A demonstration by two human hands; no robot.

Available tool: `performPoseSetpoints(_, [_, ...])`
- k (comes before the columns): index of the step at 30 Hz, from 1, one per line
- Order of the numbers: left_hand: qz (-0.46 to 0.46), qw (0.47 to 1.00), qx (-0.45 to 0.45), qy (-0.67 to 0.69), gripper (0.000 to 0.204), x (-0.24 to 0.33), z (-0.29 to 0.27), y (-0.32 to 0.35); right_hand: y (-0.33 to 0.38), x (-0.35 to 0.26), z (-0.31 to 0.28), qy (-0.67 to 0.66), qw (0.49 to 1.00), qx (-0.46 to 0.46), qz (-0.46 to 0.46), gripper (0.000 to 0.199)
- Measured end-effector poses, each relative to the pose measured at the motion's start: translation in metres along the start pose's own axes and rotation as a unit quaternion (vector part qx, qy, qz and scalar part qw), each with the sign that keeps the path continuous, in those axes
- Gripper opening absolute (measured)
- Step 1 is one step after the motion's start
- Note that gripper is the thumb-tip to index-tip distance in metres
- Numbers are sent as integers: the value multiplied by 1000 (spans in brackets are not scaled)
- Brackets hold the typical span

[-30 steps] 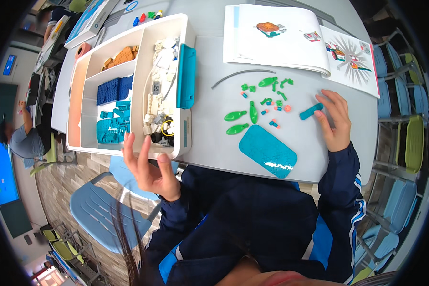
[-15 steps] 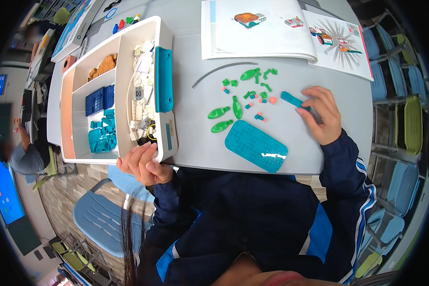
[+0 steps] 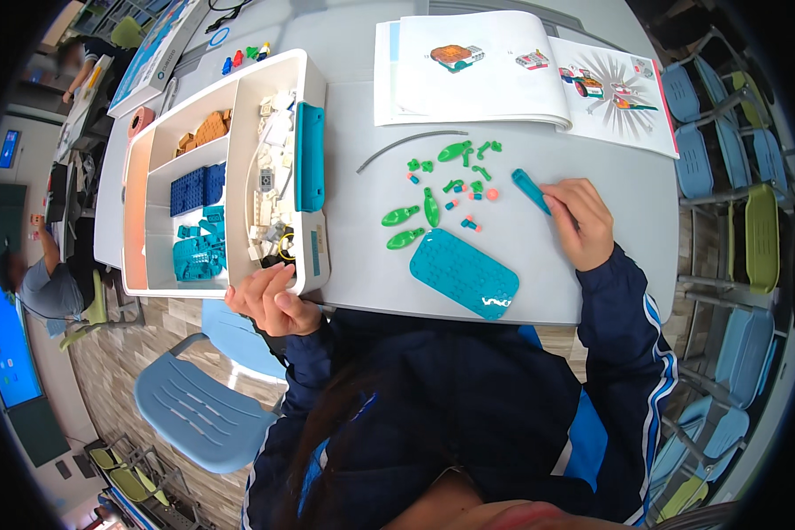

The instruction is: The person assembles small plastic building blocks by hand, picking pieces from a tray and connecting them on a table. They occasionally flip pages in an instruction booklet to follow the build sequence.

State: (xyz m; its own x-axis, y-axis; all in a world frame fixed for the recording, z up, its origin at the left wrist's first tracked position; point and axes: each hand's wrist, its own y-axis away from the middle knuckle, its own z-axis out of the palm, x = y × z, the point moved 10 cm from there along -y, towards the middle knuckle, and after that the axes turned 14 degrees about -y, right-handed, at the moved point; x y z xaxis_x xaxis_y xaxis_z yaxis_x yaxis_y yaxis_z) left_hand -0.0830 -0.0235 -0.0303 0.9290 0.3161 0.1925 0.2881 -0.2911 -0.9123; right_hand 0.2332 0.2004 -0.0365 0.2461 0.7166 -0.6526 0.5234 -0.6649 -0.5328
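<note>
The left hand (image 3: 269,300) curls over the near corner of the white tray (image 3: 137,265), fingers bent on its rim, gripping the edge. The tray is split into compartments: teal pieces (image 3: 196,252) nearest, blue bricks (image 3: 196,187) behind them, tan pieces (image 3: 205,131) farthest, and a long bin of white and grey parts (image 3: 269,190) along the right side, with a teal bar (image 3: 309,156) lying on its right rim and a small pale label on the near wall. Right of the tray, on the grey table (image 3: 362,256), lies a teal studded plate (image 3: 464,273). Just beyond it are green leaf-shaped pieces (image 3: 412,216) and a scatter of small green, pink and blue bits (image 3: 464,177). The right hand (image 3: 581,221) rests on the table, fingers closed on a slim teal piece (image 3: 530,190) that sticks out towards the scatter. A thin grey curved rod (image 3: 406,143) lies farther back. Beyond that an open booklet (image 3: 512,71) shows coloured model pictures. At the far left corner a flat blue-and-white box (image 3: 163,49) sits beside a few small coloured bricks (image 3: 246,57).
</note>
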Motion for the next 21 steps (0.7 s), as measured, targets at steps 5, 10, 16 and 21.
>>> performPoseSetpoints(5, [17,1000,-18,6,40,0,0,4,3,6,-20,33,995,93,21,15])
performPoseSetpoints(10, [55,997,-50,16,33,4,3,2,26,42,-40,-37,958,223,177,12])
performPoseSetpoints(16, [70,986,-148,21,30,0,1,1,14,28,-33,49,977,180,107,13])
performPoseSetpoints(21, [61,983,-169,31,28,-2,3,2,23,18,-16,77,985,130,86,18])
